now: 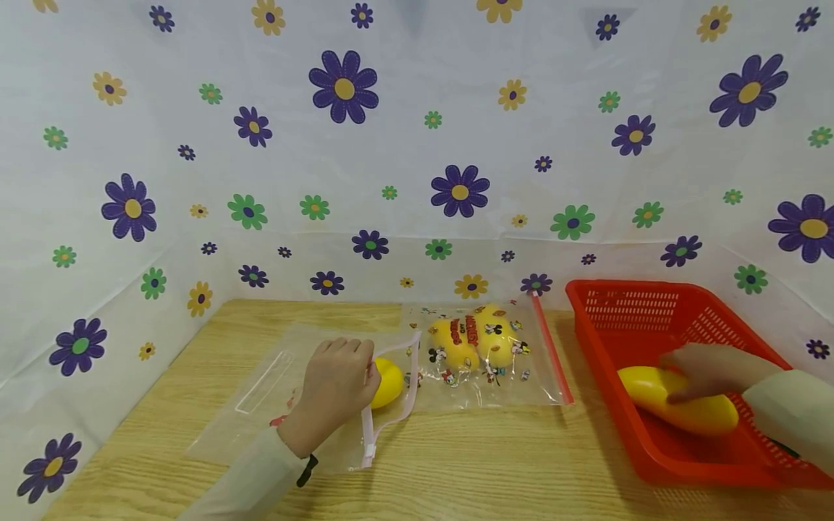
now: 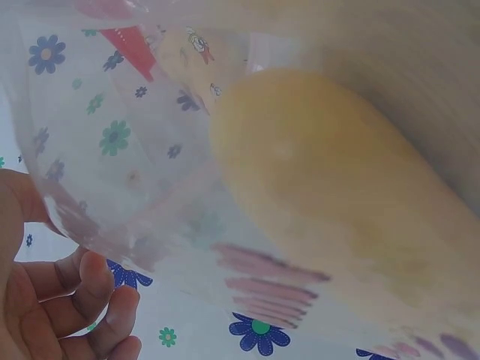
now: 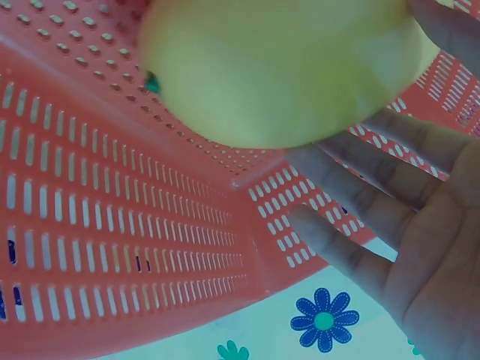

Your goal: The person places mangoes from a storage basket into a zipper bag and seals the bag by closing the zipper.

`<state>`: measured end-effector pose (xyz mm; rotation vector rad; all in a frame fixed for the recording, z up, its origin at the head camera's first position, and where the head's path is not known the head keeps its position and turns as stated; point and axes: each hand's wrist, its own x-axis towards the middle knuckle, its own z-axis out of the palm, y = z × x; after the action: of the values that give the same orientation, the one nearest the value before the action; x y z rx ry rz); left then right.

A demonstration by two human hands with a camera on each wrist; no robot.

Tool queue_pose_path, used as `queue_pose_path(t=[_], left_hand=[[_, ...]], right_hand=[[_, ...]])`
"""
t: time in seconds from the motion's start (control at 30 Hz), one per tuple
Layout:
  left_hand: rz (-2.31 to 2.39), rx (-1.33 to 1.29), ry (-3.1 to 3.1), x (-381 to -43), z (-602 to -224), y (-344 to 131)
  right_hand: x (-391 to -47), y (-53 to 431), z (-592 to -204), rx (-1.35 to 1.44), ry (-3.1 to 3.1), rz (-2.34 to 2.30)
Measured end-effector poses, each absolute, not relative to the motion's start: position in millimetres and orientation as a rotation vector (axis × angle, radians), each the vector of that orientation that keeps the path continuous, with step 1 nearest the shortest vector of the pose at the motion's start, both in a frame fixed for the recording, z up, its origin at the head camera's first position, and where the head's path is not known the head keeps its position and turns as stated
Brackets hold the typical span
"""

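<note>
My left hand (image 1: 337, 383) pinches the mouth edge of a clear zip bag (image 1: 332, 456) lying on the table. A rounded yellow fruit (image 1: 388, 385) shows at the bag's mouth beside that hand; the left wrist view has it large and blurred behind the film. Over on the right, my right hand (image 1: 704, 367) grips a long, smooth yellow fruit (image 1: 687, 411) inside a red basket (image 1: 615, 412). Its thumb and fingers lie along opposite sides of the fruit. A small green tip (image 3: 152, 82) marks one end of this fruit in the right wrist view.
Behind the left bag lies a second printed zip bag (image 1: 515, 387) with a red slider strip, holding yellow fruits (image 1: 495, 340). The wood-grain table (image 1: 495, 463) meets a flowered white sheet (image 1: 404, 145) at the back and sides. The basket has slotted, raised walls.
</note>
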<state>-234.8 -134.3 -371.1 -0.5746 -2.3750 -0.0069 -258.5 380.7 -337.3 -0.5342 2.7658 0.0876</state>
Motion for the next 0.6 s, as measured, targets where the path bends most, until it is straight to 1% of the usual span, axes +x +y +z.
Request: queue_pose_path(t=[0.3,0.6], left_hand=[[-0.015,-0.572,-2.374,-234.8,-371.6,-134.0],[-0.008,-0.578,-2.374,-234.8,-371.8,-134.5]], right_hand=[[-262.9,375.9,-339.6,-0.547,2.829,0.103],[-259.5,384.3,-342.0,-0.478,2.823,0.110]])
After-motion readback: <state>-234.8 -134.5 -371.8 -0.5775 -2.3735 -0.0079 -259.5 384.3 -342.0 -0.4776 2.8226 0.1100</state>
